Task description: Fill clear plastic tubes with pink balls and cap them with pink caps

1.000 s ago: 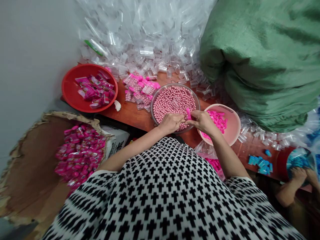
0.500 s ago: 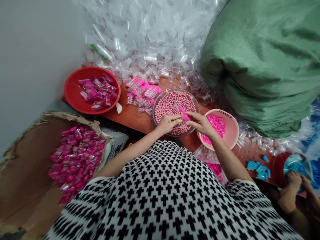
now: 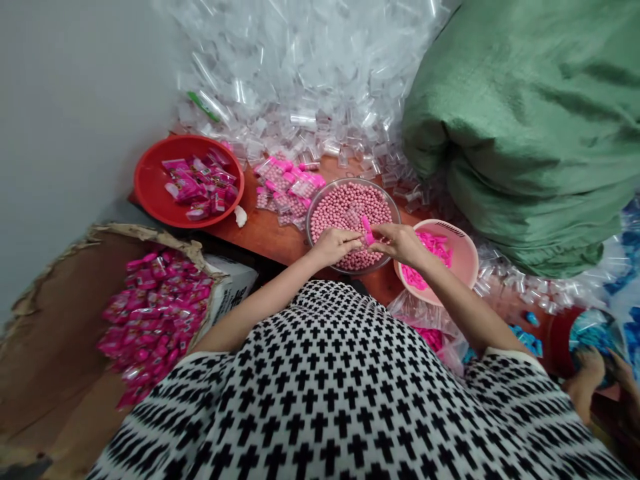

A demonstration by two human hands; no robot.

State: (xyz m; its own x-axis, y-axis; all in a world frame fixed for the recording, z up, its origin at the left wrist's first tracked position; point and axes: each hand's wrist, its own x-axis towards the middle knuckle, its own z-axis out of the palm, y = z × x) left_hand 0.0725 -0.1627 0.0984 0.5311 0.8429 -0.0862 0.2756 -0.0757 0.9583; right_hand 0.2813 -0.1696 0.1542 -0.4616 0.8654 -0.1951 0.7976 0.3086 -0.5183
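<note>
My left hand [image 3: 336, 245] is over the near side of a metal bowl [image 3: 309, 230] of pink beads [image 3: 333, 203]. Its fingers are closed on a small clear plastic container, mostly hidden by the hands. From the right, my right hand [image 3: 403, 241] pinches a bright pink cap [image 3: 368, 229] against the top of that container, and the fingertips of both hands nearly meet. Among the beads lies another clear container [image 3: 353, 215]. Left of the bowl is a pile of bead-filled containers with pink caps [image 3: 287, 183].
A pink basket [image 3: 465, 257] holds loose pink caps. Wrapped pink packets fill a red basin [image 3: 150, 193] and a carton [image 3: 60, 287]. Clear containers [image 3: 305, 120] heap up behind, beside a green sack [image 3: 515, 133]. At far right, another person's hands [image 3: 587, 370] reach into a tub of blue pieces.
My right hand has shifted slightly left, with its fingers closer around the pink cap, which now stands more upright. My right elbow has moved outward. The other person's hands have shifted a little.
</note>
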